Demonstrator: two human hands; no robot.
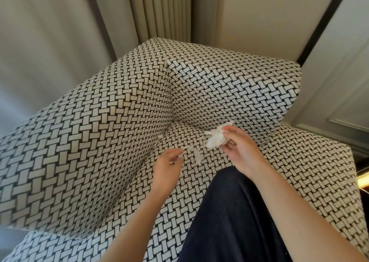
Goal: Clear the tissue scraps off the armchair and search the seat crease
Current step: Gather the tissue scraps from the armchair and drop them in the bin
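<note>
The armchair (111, 110) is covered in a black-and-white basket-weave fabric and fills the middle of the view. My right hand (239, 150) holds a crumpled white tissue wad (216, 137) above the seat, near the back crease. My left hand (167, 168) hovers low over the seat and pinches a small tissue scrap (179, 156) at its fingertips. One thin scrap (197, 156) lies on the seat between my hands. Another tiny scrap (160, 136) sits at the crease where the seat meets the left arm.
My knee in dark fabric (229, 217) rests on the seat front. Pale curtains (50, 32) hang behind the chair on the left. A panelled wall (339, 82) stands close on the right. The chair's right arm (311, 168) borders the seat.
</note>
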